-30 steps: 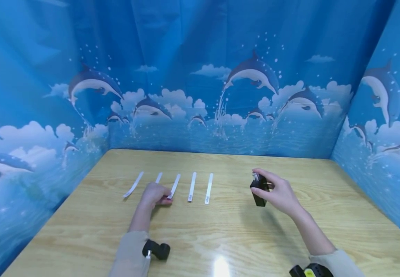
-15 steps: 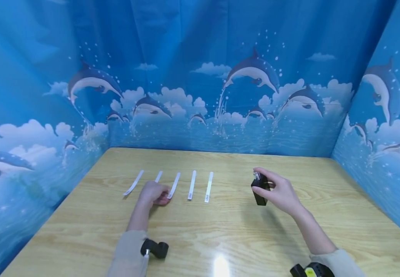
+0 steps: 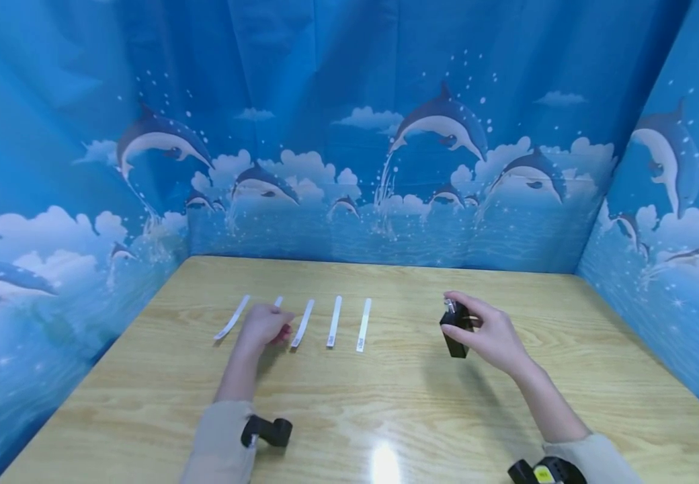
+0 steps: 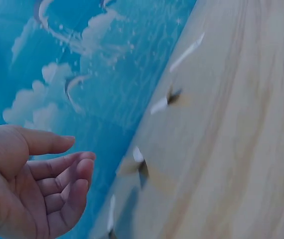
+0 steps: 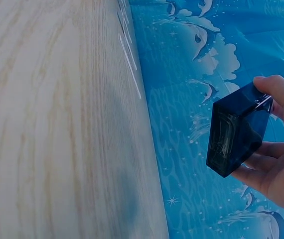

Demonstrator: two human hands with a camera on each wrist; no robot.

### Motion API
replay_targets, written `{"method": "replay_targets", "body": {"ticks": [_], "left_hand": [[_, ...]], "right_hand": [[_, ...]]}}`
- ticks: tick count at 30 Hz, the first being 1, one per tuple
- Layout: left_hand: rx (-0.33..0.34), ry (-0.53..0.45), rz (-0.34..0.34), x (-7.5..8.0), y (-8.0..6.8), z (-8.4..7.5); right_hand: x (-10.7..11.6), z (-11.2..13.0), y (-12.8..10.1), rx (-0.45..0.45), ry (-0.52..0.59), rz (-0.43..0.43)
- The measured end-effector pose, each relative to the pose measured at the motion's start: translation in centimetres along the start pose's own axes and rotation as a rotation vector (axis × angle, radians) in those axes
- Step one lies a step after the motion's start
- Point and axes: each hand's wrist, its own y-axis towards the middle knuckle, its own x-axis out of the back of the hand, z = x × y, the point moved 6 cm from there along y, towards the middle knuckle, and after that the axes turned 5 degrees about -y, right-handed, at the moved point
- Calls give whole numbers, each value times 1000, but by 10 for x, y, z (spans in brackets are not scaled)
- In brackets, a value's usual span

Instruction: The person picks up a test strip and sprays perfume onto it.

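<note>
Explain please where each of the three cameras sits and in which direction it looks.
Head: worn on the head, looking forward and down at the wooden table; shows both forearms, the left hand by the paper strips and the right hand.
Left wrist: looks past the left hand's curled fingers at the strips.
Right wrist: looks along the table; the right hand's grip holds the dark bottle.
Shared: head and right wrist both show the bottle.

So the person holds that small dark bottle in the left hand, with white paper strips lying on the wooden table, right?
Not quite: the right hand holds the dark bottle, as the head view shows. The left hand hovers by the white paper strips on the wooden table.
</note>
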Motion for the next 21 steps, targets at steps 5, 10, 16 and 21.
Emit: {"method": "replay_targets", "body": {"ticks": [5, 10, 16, 21], "left_hand": [[-47, 67, 30, -15, -7, -17], [-44, 94, 73, -30, -9, -21], [-40, 71, 99, -44, -11, -21], [-25, 42, 101, -49, -7, -18]], "right_hand": [[2, -1, 0, 1, 5, -2], [4, 2, -1, -1, 6, -1], [4, 0, -1, -2, 4, 4], [4, -2, -1, -3, 3, 3]]}}
